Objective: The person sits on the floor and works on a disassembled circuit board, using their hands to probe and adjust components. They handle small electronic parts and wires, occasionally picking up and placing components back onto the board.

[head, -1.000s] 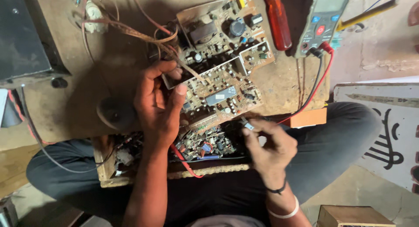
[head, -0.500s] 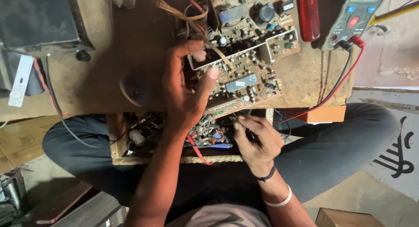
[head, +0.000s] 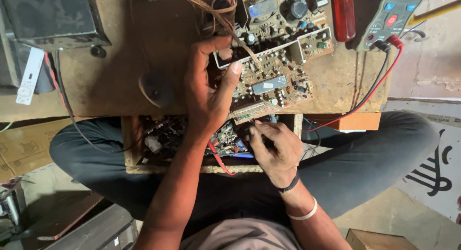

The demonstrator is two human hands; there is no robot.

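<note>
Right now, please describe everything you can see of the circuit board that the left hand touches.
The circuit board is tan, crowded with small components, a black cylindrical capacitor and a grey chip. It lies tilted on the brown wooden table, its lower edge overhanging. The left hand grips its left side, thumb on top; brownish wires cross it.

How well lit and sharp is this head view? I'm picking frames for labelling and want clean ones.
Head view: soft, even light, no glare; the circuit board is sharp, the left hand gripping it casts faint shadow, the right hand sits in dimmer shade over the open drawer; edges bend slightly.
</note>
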